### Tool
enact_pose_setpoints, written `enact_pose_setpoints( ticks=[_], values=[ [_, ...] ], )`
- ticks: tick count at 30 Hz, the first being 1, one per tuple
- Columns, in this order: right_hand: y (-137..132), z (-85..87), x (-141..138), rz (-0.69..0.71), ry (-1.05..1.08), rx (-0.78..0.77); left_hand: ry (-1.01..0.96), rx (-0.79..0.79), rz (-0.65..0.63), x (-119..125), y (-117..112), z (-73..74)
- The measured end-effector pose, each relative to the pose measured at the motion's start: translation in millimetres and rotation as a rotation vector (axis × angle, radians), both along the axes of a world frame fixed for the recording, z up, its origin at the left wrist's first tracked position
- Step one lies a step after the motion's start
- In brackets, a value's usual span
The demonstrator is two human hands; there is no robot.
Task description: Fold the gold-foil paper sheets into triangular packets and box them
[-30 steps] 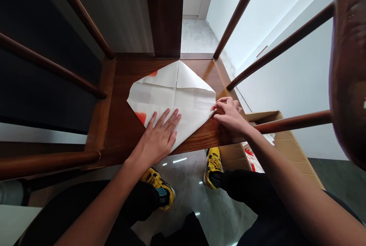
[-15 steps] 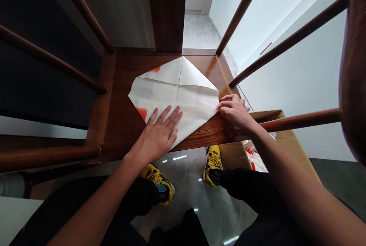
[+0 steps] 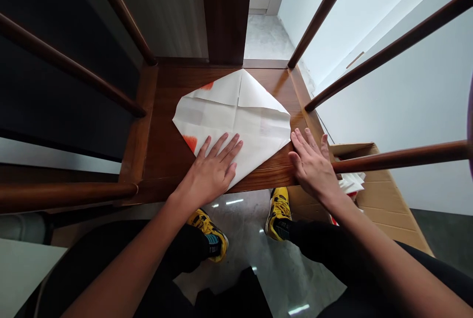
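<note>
The wooden seat (image 3: 166, 155) is the work surface. The white paper sheet (image 3: 236, 123) lies on its middle, with the lower point at the front edge. The left hand (image 3: 210, 175) is spread wide, palm down on the sheet's lower part, gripping nothing. The right hand (image 3: 316, 168) is open, fingers extended, beside the sheet's right corner; it holds nothing visible, and contact cannot be confirmed. 2 folded parts, the left flap (image 3: 218, 91) and right flap (image 3: 260, 91), meet below the top point. Good creasing likely requires steady left-hand pressure, aligned edges and 1 even right-hand stroke.
</note>
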State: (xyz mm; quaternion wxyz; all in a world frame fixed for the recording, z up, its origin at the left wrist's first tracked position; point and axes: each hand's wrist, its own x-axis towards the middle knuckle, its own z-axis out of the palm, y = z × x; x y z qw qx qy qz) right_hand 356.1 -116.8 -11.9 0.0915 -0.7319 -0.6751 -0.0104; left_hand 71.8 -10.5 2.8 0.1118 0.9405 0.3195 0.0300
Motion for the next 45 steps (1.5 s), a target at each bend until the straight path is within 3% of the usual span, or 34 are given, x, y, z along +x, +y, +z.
enact_pose_setpoints(
  ticks=[2, 6, 7, 11, 12, 13, 16, 18, 24, 28, 31, 34, 37, 40, 44, 45],
  values=[
    [1, 1.7, -6, -0.053, 0.031, 0.044, 0.0, 0.004, 0.004, 1, 0, -0.9],
    [5, 5.3, -30, 0.261, 0.053, -0.047, 0.006, 0.013, 0.013, 1, -1, -0.7],
    [7, 4.2, -31, 0.275, 0.051, -0.071, 0.007, 0.013, 0.013, 1, -2, -0.3],
    [12, 0.2, -28, -0.061, 0.058, 0.005, 0.006, 0.009, 0.045, 5, -3, 1.0],
    [13, 1.9, -31, -0.075, 0.069, 0.032, 0.006, 0.008, 0.057, 7, -2, 1.5],
    [12, 4.7, -37, -0.02, 0.084, 0.055, 0.009, 0.004, 0.068, 9, 0, 2.1],
    [7, 13.6, -66, 0.401, 0.134, 0.074, 0.029, -0.017, 0.085, 16, 8, 4.9],
    [3, 14.1, -85, 0.601, 0.166, 0.088, 0.043, -0.036, 0.085, 19, 16, 7.0],
    [-14, -3.8, -96, 0.675, 0.252, 0.118, 0.06, -0.104, 0.074, 20, 29, 8.5],
    [-28, -6.7, -97, 0.824, 0.423, 0.162, 0.069, -0.105, 0.075, 20, 28, 8.2],
    [-28, -6.1, -102, 0.689, 0.452, 0.21, 0.081, -0.098, 0.082, 21, 27, 9.1],
    [-26, -6.0, -110, 0.565, 0.35, 0.154, 0.083, -0.085, 0.083, 22, 26, 9.9],
    [-29, -6.1, -117, 0.757, 0.359, 0.093, 0.078, -0.076, 0.094, 23, 24, 8.9],
    [-33, -6.9, -121, 0.93, 0.402, 0.134, 0.054, -0.058, 0.109, 24, 21, 5.7],
    [-35, -6.4, -126, 0.621, 0.332, 0.169, -0.002, -0.048, 0.133, 23, 22, 1.8],
    [-34, -5.1, -127, 0.61, 0.334, 0.184, -0.012, -0.065, 0.138, 23, 22, 1.6]
  ],
)
